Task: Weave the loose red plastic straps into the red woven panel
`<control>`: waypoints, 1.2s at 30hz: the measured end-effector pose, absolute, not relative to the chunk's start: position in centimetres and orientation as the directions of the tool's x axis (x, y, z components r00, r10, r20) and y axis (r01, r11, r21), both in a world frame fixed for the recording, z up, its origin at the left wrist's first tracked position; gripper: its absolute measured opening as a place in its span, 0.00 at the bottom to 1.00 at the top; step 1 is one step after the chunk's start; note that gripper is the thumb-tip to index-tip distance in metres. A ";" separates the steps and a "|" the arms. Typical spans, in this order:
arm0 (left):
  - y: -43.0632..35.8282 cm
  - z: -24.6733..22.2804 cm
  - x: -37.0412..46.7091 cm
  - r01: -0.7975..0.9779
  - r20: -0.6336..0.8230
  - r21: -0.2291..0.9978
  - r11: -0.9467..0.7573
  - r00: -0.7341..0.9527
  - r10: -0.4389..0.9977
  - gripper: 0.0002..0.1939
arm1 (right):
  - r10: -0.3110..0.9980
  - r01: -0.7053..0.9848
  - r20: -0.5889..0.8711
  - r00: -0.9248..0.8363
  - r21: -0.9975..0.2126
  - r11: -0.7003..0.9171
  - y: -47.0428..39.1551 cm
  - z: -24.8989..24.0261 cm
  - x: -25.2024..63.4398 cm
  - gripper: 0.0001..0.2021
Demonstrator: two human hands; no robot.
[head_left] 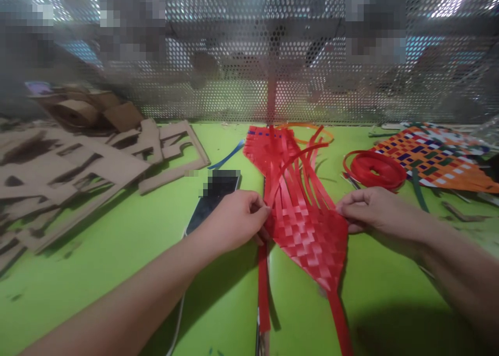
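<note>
A red woven piece (307, 236) made of flat strips lies on the green table, its loose strip ends fanning out at the far side. One long tail hangs from its near corner toward me. My left hand (249, 218) pinches the left edge of the weave, fingers closed on a red strip there; a red strip (264, 288) runs down below that hand. At the right corner, my right hand (364, 210) pinches the edge of the weave between thumb and fingers. Farther back sits another red woven part (261, 148) with blue marks along its top.
A phone (212, 202) with a white cable lies left of the weave. Cardboard cutouts (117, 163) pile up at the left. To the right are a coil of red strip (376, 169) and a multicoloured woven sheet (432, 156). A perforated metal screen (234, 96) stands behind.
</note>
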State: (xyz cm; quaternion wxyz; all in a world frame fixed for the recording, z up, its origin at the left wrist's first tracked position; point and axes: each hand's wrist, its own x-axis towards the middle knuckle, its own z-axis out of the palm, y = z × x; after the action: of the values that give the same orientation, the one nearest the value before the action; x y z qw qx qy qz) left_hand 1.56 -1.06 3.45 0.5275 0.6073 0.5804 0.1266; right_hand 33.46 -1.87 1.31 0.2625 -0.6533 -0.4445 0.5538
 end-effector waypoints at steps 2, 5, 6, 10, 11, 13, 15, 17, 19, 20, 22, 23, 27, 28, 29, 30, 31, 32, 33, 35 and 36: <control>-1.1 3.4 1.6 0.562 -0.455 0.794 0.231 0.299 0.838 0.12 | 0.875 0.317 -0.484 -0.001 -0.830 -0.459 -1.8 1.2 33.7 0.14; -1.1 3.5 1.6 0.546 -0.449 0.804 0.234 0.300 0.842 0.12 | 0.875 0.342 -0.484 -0.009 -0.823 -0.453 -1.7 1.2 34.2 0.15; -1.2 3.5 1.7 0.543 -0.447 0.806 0.236 0.297 0.843 0.12 | 0.874 0.350 -0.486 -0.010 -0.820 -0.452 -1.6 1.2 34.3 0.15; -1.3 3.5 1.8 0.532 -0.444 0.811 0.244 0.287 0.849 0.12 | 0.868 0.365 -0.497 -0.017 -0.811 -0.457 -1.6 1.1 34.5 0.17; -1.4 3.5 1.9 0.526 -0.445 0.813 0.250 0.283 0.850 0.12 | 0.867 0.357 -0.497 -0.023 -0.814 -0.458 -1.6 1.1 34.5 0.18; -1.4 3.6 2.0 0.515 -0.447 0.816 0.262 0.275 0.851 0.13 | 0.868 0.336 -0.495 -0.034 -0.824 -0.456 -1.7 1.2 34.4 0.19; -1.4 3.7 2.2 0.512 -0.450 0.815 0.271 0.264 0.853 0.13 | 0.874 0.334 -0.485 -0.038 -0.830 -0.446 -1.8 1.3 34.3 0.20; -1.5 3.8 2.3 0.510 -0.448 0.816 0.274 0.257 0.856 0.14 | 0.883 0.342 -0.469 -0.034 -0.835 -0.430 -1.8 1.4 34.2 0.22; -1.5 3.9 2.4 0.505 -0.442 0.819 0.273 0.250 0.861 0.13 | 0.893 0.345 -0.450 -0.033 -0.843 -0.412 -1.8 1.5 34.0 0.24; -1.6 3.9 2.5 0.501 -0.440 0.820 0.275 0.246 0.863 0.13 | 0.896 0.343 -0.442 -0.035 -0.848 -0.405 -1.8 1.6 34.0 0.24; -1.7 4.0 2.6 0.489 -0.440 0.825 0.284 0.238 0.866 0.14 | 0.899 0.337 -0.436 -0.044 -0.853 -0.398 -1.8 1.6 33.8 0.25; -1.7 4.0 2.6 0.479 -0.440 0.829 0.290 0.236 0.866 0.14 | 0.899 0.332 -0.436 -0.048 -0.855 -0.397 -1.8 1.7 33.8 0.25; -1.6 4.0 2.7 0.452 -0.431 0.842 0.294 0.237 0.871 0.15 | 0.894 0.311 -0.445 -0.050 -0.858 -0.410 -1.8 2.1 33.5 0.26; -1.6 3.9 2.7 0.452 -0.427 0.843 0.291 0.236 0.873 0.15 | 0.895 0.312 -0.444 -0.049 -0.858 -0.409 -1.9 2.3 33.5 0.25; -1.6 3.9 2.8 0.453 -0.424 0.844 0.288 0.235 0.874 0.16 | 0.895 0.320 -0.443 -0.049 -0.856 -0.406 -1.9 2.5 33.4 0.25; -1.6 3.9 2.8 0.454 -0.423 0.844 0.286 0.235 0.875 0.15 | 0.897 0.333 -0.440 -0.048 -0.853 -0.401 -2.0 2.8 33.4 0.25; -1.6 3.8 2.8 0.456 -0.424 0.843 0.286 0.238 0.874 0.15 | 0.900 0.351 -0.433 -0.045 -0.850 -0.392 -2.1 3.1 33.4 0.24; -1.6 3.8 2.8 0.459 -0.428 0.841 0.287 0.239 0.872 0.15 | 0.905 0.372 -0.422 -0.040 -0.848 -0.379 -2.1 3.4 33.4 0.24; -1.7 3.7 2.9 0.464 -0.430 0.839 0.285 0.242 0.870 0.15 | 0.911 0.395 -0.411 -0.037 -0.843 -0.365 -2.2 3.8 33.5 0.23; -1.8 3.6 2.9 0.487 -0.424 0.833 0.263 0.256 0.869 0.15 | 0.916 0.454 -0.399 -0.046 -0.825 -0.337 -2.3 4.3 33.6 0.23; -1.8 3.5 2.9 0.504 -0.421 0.828 0.246 0.268 0.867 0.15 | 0.915 0.496 -0.401 -0.051 -0.805 -0.325 -2.4 4.4 33.7 0.22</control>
State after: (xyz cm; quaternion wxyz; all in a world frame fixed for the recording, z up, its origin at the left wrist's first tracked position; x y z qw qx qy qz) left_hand 2.90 -1.85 3.50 0.5346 0.5900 0.5808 0.1695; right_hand 33.72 -2.40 4.45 0.2158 -0.6541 -0.5392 0.4846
